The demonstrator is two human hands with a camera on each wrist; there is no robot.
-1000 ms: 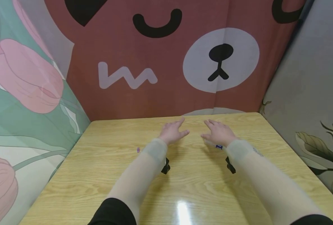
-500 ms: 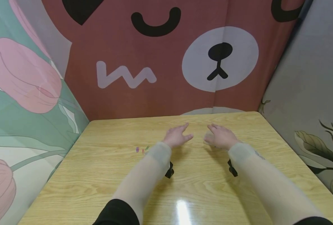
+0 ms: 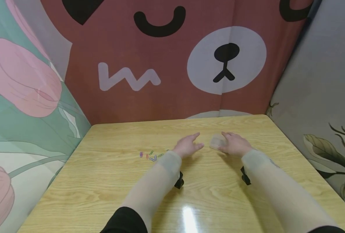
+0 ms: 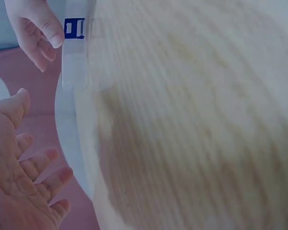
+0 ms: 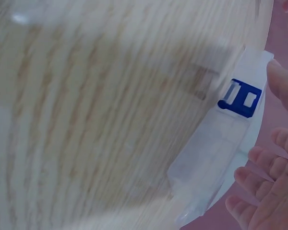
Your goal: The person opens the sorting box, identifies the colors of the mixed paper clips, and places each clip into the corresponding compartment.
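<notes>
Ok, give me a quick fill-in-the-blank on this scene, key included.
The latch on the clear box is coloured ____.
In the head view, the small clips lie to the ____ of the box.
The person's left hand is holding ____.

Missing words: blue; left; nothing.

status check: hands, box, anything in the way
Left hand holding nothing. Right hand near clear box, contact unclear. Small paper clips scattered left of left hand, away from box.
</notes>
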